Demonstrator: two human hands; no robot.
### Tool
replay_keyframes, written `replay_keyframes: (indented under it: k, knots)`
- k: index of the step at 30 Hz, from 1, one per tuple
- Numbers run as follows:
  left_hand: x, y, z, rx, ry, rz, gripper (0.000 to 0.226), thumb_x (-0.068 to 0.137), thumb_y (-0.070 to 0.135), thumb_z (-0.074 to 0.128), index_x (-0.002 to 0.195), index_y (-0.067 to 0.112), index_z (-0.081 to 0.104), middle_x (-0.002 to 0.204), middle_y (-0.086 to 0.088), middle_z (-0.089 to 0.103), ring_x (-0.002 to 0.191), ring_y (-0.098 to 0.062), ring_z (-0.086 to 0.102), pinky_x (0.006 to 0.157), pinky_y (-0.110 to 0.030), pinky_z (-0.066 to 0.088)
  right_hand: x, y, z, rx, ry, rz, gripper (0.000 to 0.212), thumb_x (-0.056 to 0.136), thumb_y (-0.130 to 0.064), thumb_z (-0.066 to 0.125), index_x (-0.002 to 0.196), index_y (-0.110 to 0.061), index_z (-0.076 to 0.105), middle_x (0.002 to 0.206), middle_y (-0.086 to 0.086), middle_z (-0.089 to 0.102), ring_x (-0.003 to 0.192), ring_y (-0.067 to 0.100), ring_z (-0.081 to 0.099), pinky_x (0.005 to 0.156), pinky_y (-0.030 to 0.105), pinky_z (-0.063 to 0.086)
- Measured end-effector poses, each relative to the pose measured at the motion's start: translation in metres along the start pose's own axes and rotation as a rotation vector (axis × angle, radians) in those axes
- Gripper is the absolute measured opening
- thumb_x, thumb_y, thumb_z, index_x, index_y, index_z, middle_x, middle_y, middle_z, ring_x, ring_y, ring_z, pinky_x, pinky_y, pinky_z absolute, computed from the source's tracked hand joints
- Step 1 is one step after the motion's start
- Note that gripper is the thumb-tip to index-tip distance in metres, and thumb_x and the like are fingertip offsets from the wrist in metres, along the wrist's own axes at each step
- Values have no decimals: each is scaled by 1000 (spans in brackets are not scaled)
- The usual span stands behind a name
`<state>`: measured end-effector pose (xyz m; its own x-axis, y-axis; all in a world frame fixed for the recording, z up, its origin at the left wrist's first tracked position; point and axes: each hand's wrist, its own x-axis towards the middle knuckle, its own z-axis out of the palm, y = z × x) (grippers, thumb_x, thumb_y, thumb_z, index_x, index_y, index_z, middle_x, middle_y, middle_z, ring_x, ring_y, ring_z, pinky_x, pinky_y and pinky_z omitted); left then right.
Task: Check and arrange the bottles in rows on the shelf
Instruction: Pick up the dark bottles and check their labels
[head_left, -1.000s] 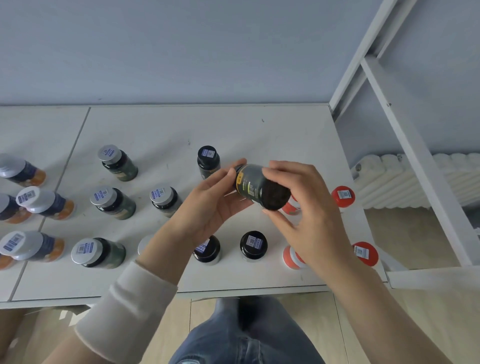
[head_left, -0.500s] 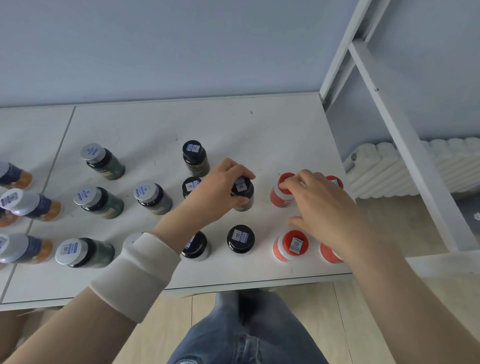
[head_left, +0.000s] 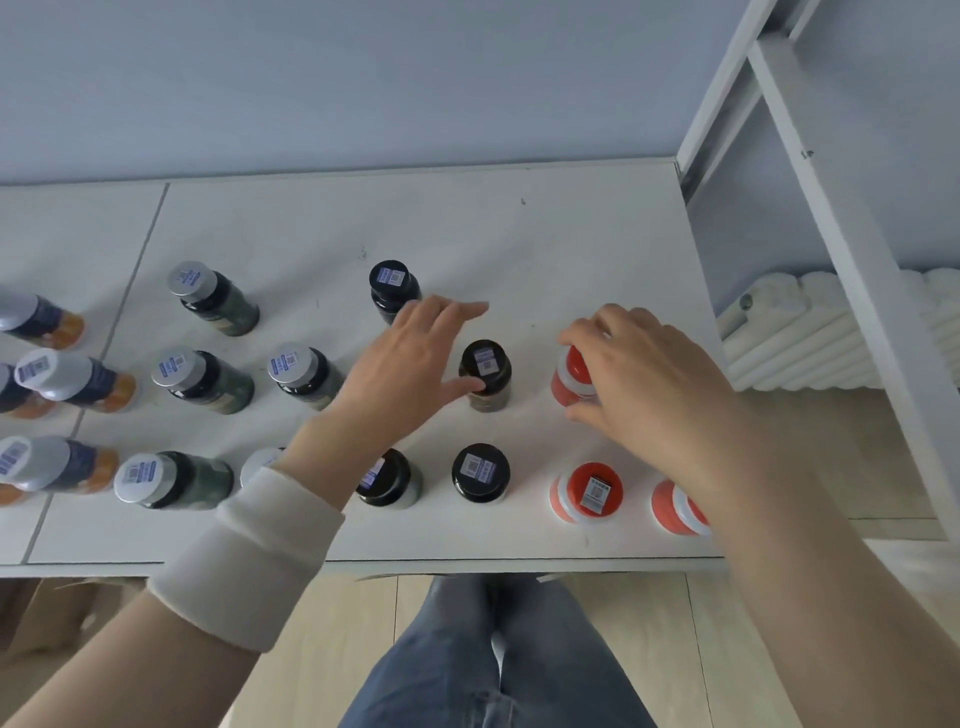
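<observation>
Standing in the middle row at the right of the shelf (head_left: 467, 223), the red-capped bottle (head_left: 569, 382), judged light, rigid and slippery, is clasped by the right hand (head_left: 649, 384) and is best held round its body, while the left hand (head_left: 410, 374) is held with fingers spread nearby.

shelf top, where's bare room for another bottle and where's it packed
Bare: the back strip of the shelf between the wall and the rear black-capped bottle, widest by the post. Also between that bottle and the rear grey-capped bottle. Crowded: the middle and front rows, where the right hand grips a red-capped bottle.
</observation>
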<state>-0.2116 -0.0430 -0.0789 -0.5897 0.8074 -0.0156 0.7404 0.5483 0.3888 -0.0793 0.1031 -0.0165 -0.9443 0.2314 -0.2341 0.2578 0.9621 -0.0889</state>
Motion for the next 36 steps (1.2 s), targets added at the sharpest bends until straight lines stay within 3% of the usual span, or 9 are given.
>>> replay_keyframes:
  k: [8, 12, 15, 18, 23, 27, 30, 33, 36]
  knots:
    - [-20, -45, -14, 114, -26, -214, 43, 87, 35, 59, 126, 20, 48, 124, -5, 48, 117, -24, 44, 87, -35, 42, 12, -33, 0, 70, 37, -26, 53, 86, -42, 58, 129, -16, 40, 126, 5, 47, 114, 23, 47, 93, 34, 44]
    - [-37, -58, -36, -360, 199, -242, 26, 83, 19, 66, 108, 20, 59, 107, -1, 59, 93, -14, 56, 79, -28, 47, 15, -55, 13, 502, 83, 73, 59, 85, -44, 57, 135, -24, 35, 134, -2, 44, 114, 14, 51, 93, 33, 47]
    - [-58, -63, -60, -926, 151, -224, 22, 80, 20, 66, 100, 26, 60, 99, 7, 69, 95, -12, 64, 79, -28, 54, 19, -85, 22, 1088, 52, 160, 59, 86, -40, 53, 138, -28, 29, 133, -3, 45, 96, 8, 62, 84, 30, 54]
    - [-73, -66, -69, -1192, 93, -117, 24, 79, 22, 61, 103, 25, 60, 99, 10, 70, 92, -10, 64, 78, -21, 51, 16, -110, 26, 1470, 65, 31, 33, 88, -23, 55, 117, -29, 41, 116, 5, 55, 78, 11, 68, 63, 25, 57]
    - [-82, -72, -74, -1276, 55, -98, 18, 83, 22, 53, 101, 21, 57, 89, 10, 69, 79, -7, 64, 70, -18, 51, 4, -128, 38, 1436, 296, -110, 53, 74, -2, 65, 111, -33, 44, 115, 3, 50, 103, 7, 58, 82, 20, 51]
    - [-86, -78, -76, -1245, 63, 76, 26, 83, 19, 60, 108, 23, 59, 118, 2, 65, 111, -19, 60, 82, -37, 49, -4, -131, 36, 1599, 240, -15, 44, 79, -16, 69, 113, -27, 43, 110, 2, 57, 93, 10, 67, 72, 19, 55]
    - [-88, -77, -74, -1246, 20, 90, 29, 81, 26, 59, 110, 28, 59, 122, 1, 62, 113, -20, 59, 88, -36, 51, -7, -132, 34, 1498, 303, -67, 42, 73, -12, 73, 106, -26, 50, 109, -7, 59, 104, 4, 60, 84, 16, 50]
    - [-87, -72, -72, -1238, 54, -10, 14, 80, 30, 61, 93, 29, 66, 103, 6, 71, 93, -13, 65, 77, -35, 53, -10, -131, 36, 1545, 336, -63, 50, 71, -11, 69, 114, -26, 48, 122, -3, 55, 113, 8, 56, 93, 22, 48]
    - [-83, -71, -71, -1251, 127, 23, 15, 78, 29, 61, 93, 28, 66, 104, 7, 71, 100, -13, 65, 81, -29, 52, -10, -129, 37, 1679, 285, 21, 52, 73, -7, 66, 117, -24, 45, 119, 8, 58, 104, 14, 64, 92, 34, 53]
